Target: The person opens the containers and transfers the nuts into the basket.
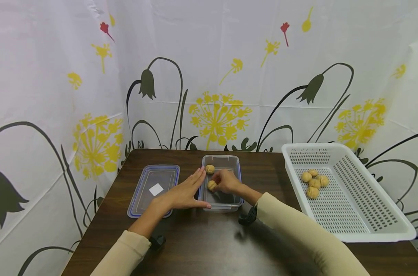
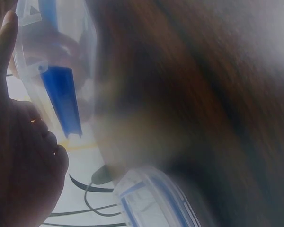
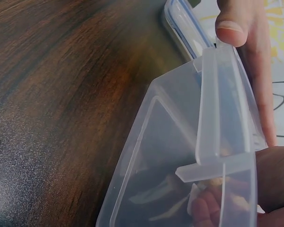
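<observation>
A clear plastic container (image 1: 226, 207) with a blue-edged rim stands near the middle of the table. My right hand (image 1: 226, 181) reaches down inside and pinches a walnut (image 1: 211, 186) at the container's left side. Another walnut (image 1: 210, 169) lies in the far left corner. With fingers extended, my left hand (image 1: 183, 193) rests along the container's left rim, thumb at the near corner. In the right wrist view, the right fingers (image 3: 206, 208) show through the clear wall, and the left hand (image 3: 241, 23) touches the far corner.
A clear lid (image 1: 148, 207) with a blue seal and a white label lies left of the container. On the right, a white perforated basket (image 1: 354, 207) holds several walnuts (image 1: 314, 183). A printed curtain (image 1: 216, 46) hangs behind the dark wooden table (image 1: 195, 245).
</observation>
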Demonstrator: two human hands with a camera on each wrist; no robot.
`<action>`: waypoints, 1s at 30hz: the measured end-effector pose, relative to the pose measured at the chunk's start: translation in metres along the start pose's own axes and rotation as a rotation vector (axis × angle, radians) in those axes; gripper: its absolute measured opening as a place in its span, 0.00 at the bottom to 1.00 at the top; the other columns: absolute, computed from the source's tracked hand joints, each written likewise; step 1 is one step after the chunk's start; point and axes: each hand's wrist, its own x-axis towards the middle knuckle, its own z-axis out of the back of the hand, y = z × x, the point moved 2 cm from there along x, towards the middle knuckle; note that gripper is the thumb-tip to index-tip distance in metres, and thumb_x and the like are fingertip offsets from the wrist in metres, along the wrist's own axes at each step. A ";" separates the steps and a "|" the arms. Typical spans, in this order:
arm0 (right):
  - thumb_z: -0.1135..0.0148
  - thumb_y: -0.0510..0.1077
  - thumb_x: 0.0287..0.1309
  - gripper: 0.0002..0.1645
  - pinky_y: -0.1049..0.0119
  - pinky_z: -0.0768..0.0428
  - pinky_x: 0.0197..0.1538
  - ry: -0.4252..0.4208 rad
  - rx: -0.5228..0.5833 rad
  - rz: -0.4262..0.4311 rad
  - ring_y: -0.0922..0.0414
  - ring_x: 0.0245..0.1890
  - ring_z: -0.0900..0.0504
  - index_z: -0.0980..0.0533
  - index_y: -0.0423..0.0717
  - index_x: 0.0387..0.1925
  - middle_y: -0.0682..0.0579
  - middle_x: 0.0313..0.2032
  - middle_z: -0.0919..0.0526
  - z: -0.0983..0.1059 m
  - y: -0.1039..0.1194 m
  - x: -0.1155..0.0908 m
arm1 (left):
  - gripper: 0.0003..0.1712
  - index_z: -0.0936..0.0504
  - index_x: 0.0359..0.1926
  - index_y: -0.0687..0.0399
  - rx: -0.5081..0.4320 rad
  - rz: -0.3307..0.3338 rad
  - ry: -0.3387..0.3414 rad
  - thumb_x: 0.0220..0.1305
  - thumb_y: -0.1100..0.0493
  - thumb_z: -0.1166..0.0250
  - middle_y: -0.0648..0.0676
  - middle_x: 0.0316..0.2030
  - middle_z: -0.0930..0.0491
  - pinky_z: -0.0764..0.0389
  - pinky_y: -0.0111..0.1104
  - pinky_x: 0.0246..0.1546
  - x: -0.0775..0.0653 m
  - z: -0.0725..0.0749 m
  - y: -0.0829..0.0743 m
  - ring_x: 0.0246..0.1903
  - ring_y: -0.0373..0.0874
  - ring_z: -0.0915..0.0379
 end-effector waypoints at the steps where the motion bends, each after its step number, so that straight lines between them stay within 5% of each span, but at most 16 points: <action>1: 0.18 0.33 0.50 0.19 0.61 0.14 0.48 -0.002 -0.006 0.007 0.54 0.40 0.12 0.12 0.36 0.46 0.46 0.38 0.09 0.000 0.000 0.000 | 0.71 0.59 0.84 0.67 -0.004 -0.004 -0.003 0.64 0.28 0.31 0.64 0.85 0.67 0.51 0.54 0.81 0.000 0.000 0.000 0.84 0.59 0.69; 20: 0.19 0.36 0.53 0.12 0.68 0.16 0.42 0.067 -0.060 0.052 0.59 0.33 0.15 0.12 0.36 0.40 0.48 0.34 0.09 0.015 0.008 -0.003 | 0.71 0.58 0.84 0.68 -0.011 -0.010 -0.012 0.64 0.29 0.30 0.66 0.85 0.65 0.51 0.56 0.81 0.000 0.001 -0.002 0.84 0.60 0.67; 30: 0.23 0.36 0.60 0.15 0.64 0.13 0.47 0.181 0.065 0.081 0.56 0.42 0.12 0.13 0.34 0.47 0.47 0.41 0.09 0.046 0.019 -0.019 | 0.71 0.59 0.84 0.66 -0.010 -0.005 -0.002 0.64 0.28 0.31 0.64 0.85 0.67 0.53 0.52 0.82 0.001 0.000 -0.001 0.84 0.58 0.70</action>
